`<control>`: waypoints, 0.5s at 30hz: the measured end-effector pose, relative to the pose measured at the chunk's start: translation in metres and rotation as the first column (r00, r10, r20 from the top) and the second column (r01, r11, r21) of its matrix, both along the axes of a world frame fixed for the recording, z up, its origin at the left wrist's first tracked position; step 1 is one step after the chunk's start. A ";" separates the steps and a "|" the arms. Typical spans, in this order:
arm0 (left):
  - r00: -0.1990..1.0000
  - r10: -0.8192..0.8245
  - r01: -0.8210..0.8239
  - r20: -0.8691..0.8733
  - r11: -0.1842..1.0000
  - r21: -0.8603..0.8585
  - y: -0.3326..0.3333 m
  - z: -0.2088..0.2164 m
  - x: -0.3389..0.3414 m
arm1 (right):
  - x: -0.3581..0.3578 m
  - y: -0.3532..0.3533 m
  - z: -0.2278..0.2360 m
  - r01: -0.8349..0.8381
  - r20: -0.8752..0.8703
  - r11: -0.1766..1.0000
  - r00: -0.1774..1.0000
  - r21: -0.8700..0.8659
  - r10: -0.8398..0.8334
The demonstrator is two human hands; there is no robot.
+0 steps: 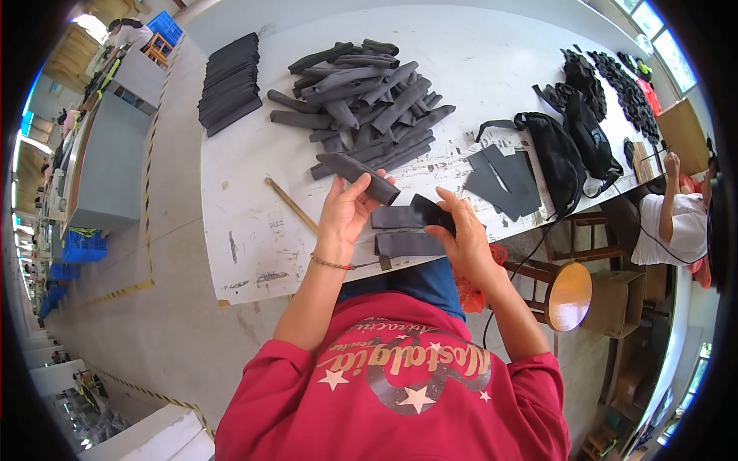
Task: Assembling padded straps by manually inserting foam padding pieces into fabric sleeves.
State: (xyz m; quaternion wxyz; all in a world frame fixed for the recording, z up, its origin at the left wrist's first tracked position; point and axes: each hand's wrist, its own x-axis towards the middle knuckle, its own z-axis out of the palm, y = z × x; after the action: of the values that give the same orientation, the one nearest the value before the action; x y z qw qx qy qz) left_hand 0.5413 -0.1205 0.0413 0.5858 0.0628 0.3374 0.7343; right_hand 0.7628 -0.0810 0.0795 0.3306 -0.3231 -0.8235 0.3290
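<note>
My left hand [346, 209] is closed around a dark grey rolled fabric tube [360, 178], held up slantwise with its open end towards the right. Between the thumb and fingers of my right hand [467, 234] is a dark fabric strip [430, 211], its far end bent upward. Below that hand, two flat grey fabric pieces, an upper piece [393, 218] and a lower piece [407, 245], lie at the table's near edge. A heap of similar grey tubes [369, 92] sits just beyond my hands.
On the white table [254, 215] are a stack of dark fabric pieces [231, 84], a wooden stick [290, 204], flat grey panels [503, 180] and black bags [550, 157]. To the right stand a round wooden stool [570, 296], a cardboard box [617, 303] and another person [676, 223].
</note>
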 end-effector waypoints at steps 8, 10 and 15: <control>0.997 -0.071 0.071 0.029 0.997 -0.015 0.005 0.001 0.005 | -0.018 0.000 0.004 -0.025 0.103 0.924 0.995 0.381 -0.015; 0.996 -0.084 0.084 0.031 0.996 -0.003 0.004 0.004 0.007 | -0.020 0.001 0.003 -0.023 0.127 0.898 0.991 0.439 -0.037; 0.995 -0.086 0.086 0.056 0.996 0.004 0.000 0.012 0.008 | -0.024 0.008 0.003 -0.005 0.116 0.808 0.990 0.589 -0.079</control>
State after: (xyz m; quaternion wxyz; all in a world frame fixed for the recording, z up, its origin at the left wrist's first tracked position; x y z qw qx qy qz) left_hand 0.5498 -0.1210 0.0531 0.6261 0.0573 0.3173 0.7100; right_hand 0.7383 -0.0733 0.0820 0.3641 -0.2425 -0.8988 0.0293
